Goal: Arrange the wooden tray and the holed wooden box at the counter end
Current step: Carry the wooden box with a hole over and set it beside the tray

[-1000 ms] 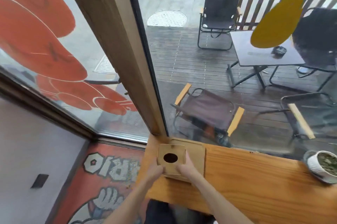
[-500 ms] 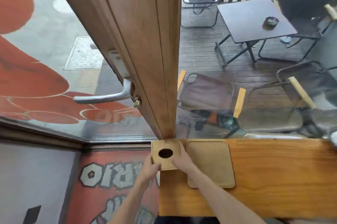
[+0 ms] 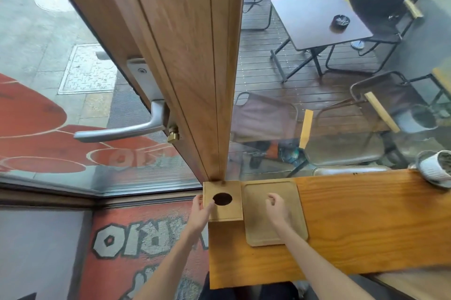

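Observation:
The holed wooden box (image 3: 228, 212), square with a dark round hole in its lid, stands at the far left corner of the wooden counter (image 3: 353, 226), against the window post. My left hand (image 3: 199, 214) grips its left side, thumb on the lid near the hole. Directly to the right of the box lies the flat wooden tray (image 3: 256, 231) with rounded corners, touching or almost touching it. My right hand (image 3: 277, 209) hovers over the tray with fingers loosely curled, holding nothing.
A thick wooden post (image 3: 195, 68) with a metal door handle (image 3: 122, 130) rises right behind the box. A white plant pot (image 3: 436, 170) sits at the counter's far right. Glass runs along the counter's back edge; the counter's left end drops off beside the box.
The box went from on top of the tray to the counter's left corner beside it. My right hand let go of the box and now hovers over the tray.

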